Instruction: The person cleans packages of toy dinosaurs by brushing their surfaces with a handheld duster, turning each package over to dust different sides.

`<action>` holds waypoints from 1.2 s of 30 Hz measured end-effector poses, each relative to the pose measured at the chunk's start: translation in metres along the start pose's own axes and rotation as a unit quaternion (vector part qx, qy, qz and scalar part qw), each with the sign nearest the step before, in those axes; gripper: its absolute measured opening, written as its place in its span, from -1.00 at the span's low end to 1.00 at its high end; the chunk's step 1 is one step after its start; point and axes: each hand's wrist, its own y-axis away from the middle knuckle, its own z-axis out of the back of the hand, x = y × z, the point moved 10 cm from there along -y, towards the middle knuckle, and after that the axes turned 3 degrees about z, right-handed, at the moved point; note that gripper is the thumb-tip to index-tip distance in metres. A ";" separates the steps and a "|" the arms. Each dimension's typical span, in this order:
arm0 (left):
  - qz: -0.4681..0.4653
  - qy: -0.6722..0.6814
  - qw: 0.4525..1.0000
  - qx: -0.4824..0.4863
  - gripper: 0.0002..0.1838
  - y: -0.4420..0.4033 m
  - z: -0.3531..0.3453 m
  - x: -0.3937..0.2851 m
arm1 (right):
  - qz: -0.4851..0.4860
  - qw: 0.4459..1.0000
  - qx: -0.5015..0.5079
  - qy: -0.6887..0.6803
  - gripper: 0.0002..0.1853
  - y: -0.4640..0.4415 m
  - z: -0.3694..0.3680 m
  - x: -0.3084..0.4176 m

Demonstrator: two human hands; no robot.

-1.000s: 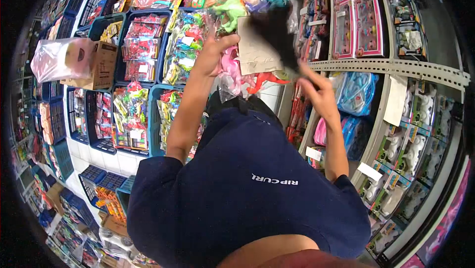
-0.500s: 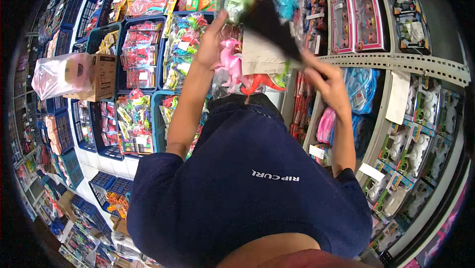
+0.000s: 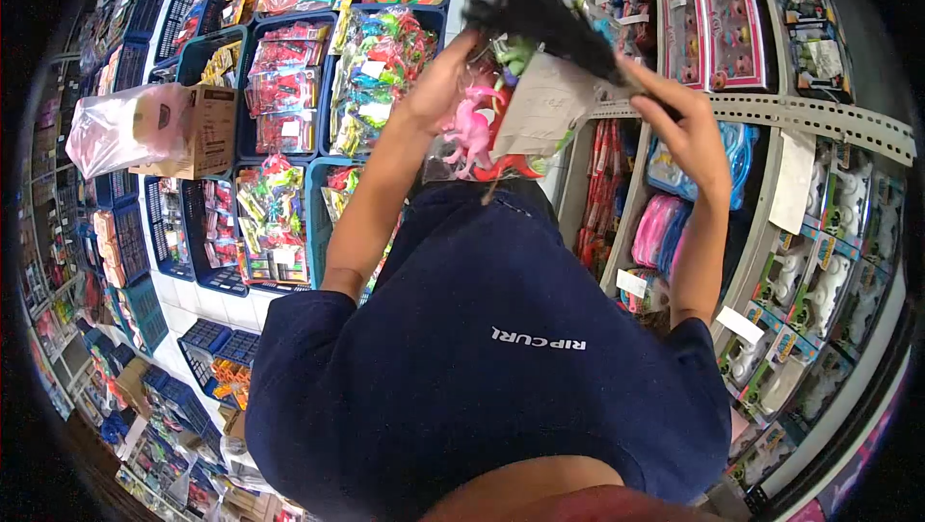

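My left hand (image 3: 438,89) grips the left side of a clear plastic bag of toy dinosaurs (image 3: 469,132), with pink, red and green figures showing. Tucked at the bag's front is a pale paper label (image 3: 541,113) with faint writing. A black duster (image 3: 554,21) with soft, fanned bristles lies across the top of the bag and hides that part. Its narrow end is pinched in my right hand (image 3: 686,127), to the right of the bag.
Blue crates (image 3: 332,89) of bagged toys line the left. A cardboard box (image 3: 207,132) with a plastic-wrapped item sticks out there. On the right, a perforated metal shelf edge (image 3: 752,106) runs close to my right hand, with boxed toys (image 3: 814,281) beyond.
The duster has swung to a flatter slant and shifted right with my right hand. The dinosaur bag has tilted, and its label is turned at more of an angle.
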 end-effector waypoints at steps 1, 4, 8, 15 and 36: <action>0.042 0.012 0.999 -0.010 -0.57 0.004 -0.006 0.000 | 0.024 1.000 -0.003 0.013 -0.60 -0.003 -0.001 0.004; -0.001 0.023 1.000 0.002 -0.55 0.006 -0.003 -0.005 | 0.062 0.996 0.041 0.046 -0.60 -0.003 -0.004 0.018; -0.057 0.060 0.996 -0.025 -0.50 0.008 0.004 -0.021 | -0.046 0.995 -0.077 -0.043 -0.60 0.005 0.022 0.018; -0.237 0.187 0.945 -0.126 -0.45 -0.008 0.050 -0.041 | 0.009 0.985 0.120 -0.124 -0.58 0.031 -0.119 0.046; -0.154 0.238 0.949 -0.136 -0.48 0.002 0.051 -0.035 | -0.089 0.980 -0.035 -0.177 -0.62 0.052 -0.109 0.002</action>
